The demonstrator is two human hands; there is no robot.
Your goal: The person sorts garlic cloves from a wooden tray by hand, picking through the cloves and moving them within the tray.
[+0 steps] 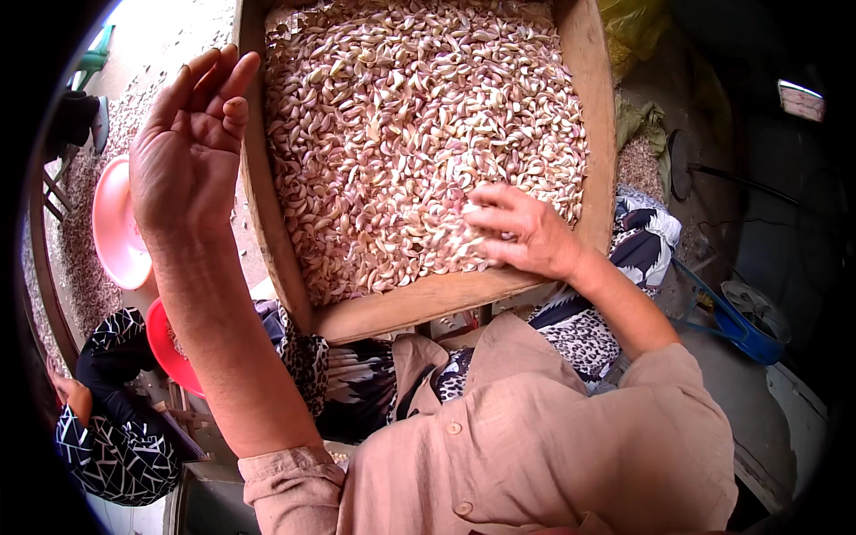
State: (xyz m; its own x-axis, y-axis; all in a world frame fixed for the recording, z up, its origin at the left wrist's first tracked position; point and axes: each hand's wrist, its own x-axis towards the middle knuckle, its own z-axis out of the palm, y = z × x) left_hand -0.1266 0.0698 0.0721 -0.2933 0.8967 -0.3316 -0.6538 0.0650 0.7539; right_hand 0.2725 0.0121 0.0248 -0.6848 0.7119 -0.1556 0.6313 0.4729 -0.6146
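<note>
A wooden-sided tray (588, 107) lies in front of me, spread with many garlic cloves (401, 125) in white and purplish skins. My right hand (530, 234) reaches over its near right part, palm down. The fingers are parted and touch the cloves at their tips, and no clove shows in its grip. Raised beside the tray's left side is my left hand (201, 134), its palm turned up and its fingers loosely bent. Nothing lies in that palm.
Left of the tray are a pink basin (116, 227) and a red basin (171, 343). A person in black-and-white patterned clothes (129, 441) is at the lower left. Yellow plastic (631, 31) lies at the upper right, a blue container (753, 334) at the right.
</note>
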